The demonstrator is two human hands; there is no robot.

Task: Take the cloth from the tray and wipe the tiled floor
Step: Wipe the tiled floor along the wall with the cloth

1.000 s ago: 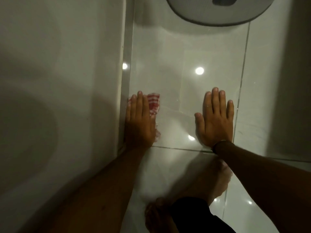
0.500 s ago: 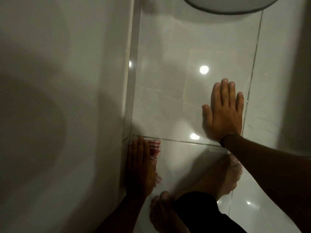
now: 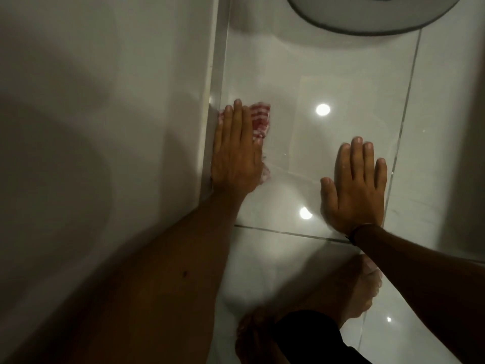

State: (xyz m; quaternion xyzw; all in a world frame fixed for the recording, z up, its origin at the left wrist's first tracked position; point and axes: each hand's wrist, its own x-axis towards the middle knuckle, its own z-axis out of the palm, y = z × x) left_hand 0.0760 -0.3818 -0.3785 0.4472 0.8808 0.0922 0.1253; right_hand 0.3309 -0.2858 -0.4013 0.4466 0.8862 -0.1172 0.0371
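A red-and-white checked cloth (image 3: 259, 118) lies flat on the glossy white tiled floor (image 3: 301, 56), right beside the white wall on the left. My left hand (image 3: 236, 153) presses down flat on the cloth, covering most of it; only its far right corner and a bit by my thumb show. My right hand (image 3: 354, 187) rests flat on the bare tile to the right, fingers together, holding nothing. A dark band circles that wrist.
A white wall (image 3: 105, 127) with a skirting edge (image 3: 212, 101) runs along the left. A round grey object (image 3: 367, 19) sits on the floor at the top. My bare feet (image 3: 362, 292) and a dark trouser leg (image 3: 309, 334) are at the bottom. Grout lines cross the tiles.
My left hand slid the cloth back toward me along the wall, then pushed it forward again past the grout line. My right hand stayed flat on the tile.
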